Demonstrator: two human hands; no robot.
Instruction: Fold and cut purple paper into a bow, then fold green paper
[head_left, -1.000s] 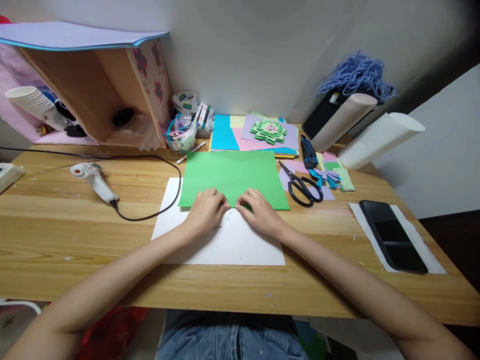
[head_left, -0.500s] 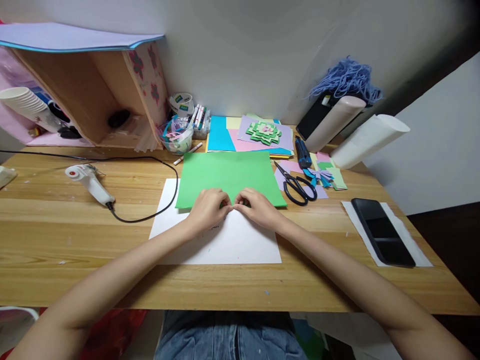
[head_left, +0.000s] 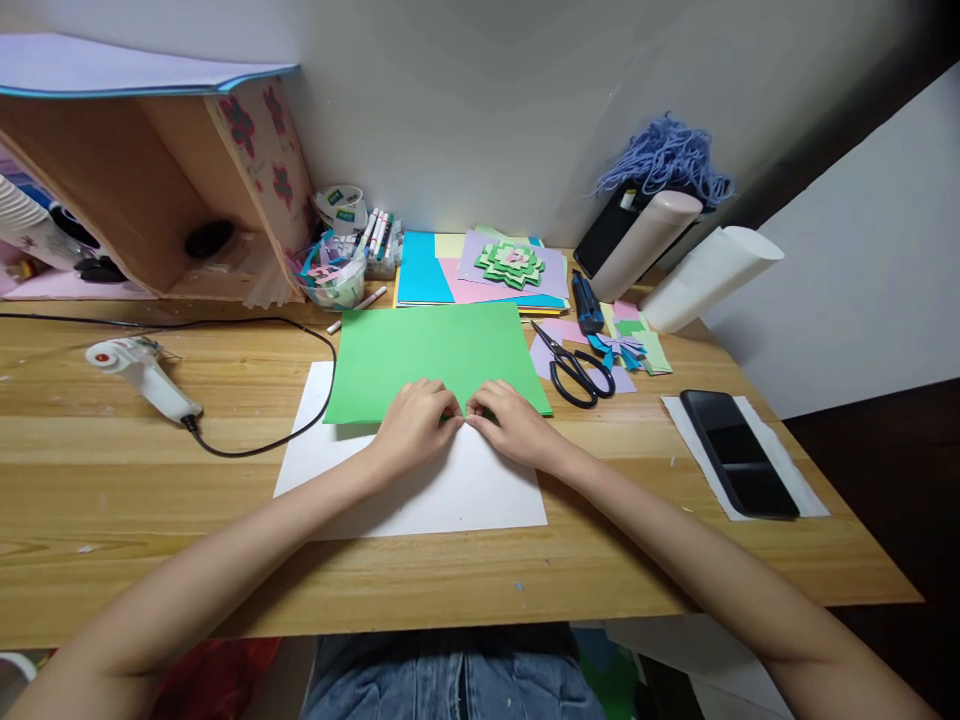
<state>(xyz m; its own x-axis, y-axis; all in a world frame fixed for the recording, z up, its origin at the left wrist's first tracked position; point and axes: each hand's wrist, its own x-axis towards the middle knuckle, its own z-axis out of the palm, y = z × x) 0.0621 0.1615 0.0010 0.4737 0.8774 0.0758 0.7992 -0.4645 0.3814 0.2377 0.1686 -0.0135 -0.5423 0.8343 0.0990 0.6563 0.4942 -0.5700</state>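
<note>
A green sheet of paper [head_left: 427, 350] lies over a white sheet [head_left: 420, 505], its near edge casting a shadow as if slightly lifted. My left hand [head_left: 420, 420] is closed in a pinch at the middle of that near edge, thumb toward me. Close beside it, my right hand [head_left: 504, 420] pinches the same edge with thumb and curled fingers. The fingertips of both hands almost meet, and they cover the bit of paper between them.
Black-handled scissors [head_left: 577, 375] lie right of the green sheet, near a blue cutter [head_left: 587, 303]. A white glue gun [head_left: 142, 375] sits left, its black cord [head_left: 262, 450] crossing the white sheet's corner. Layered paper flower [head_left: 510, 265] behind; phone [head_left: 739, 455] far right.
The view has turned a little to the right, so the desk things appear shifted left. Both hands keep their pinch and sit slightly farther right along the green sheet's edge.
</note>
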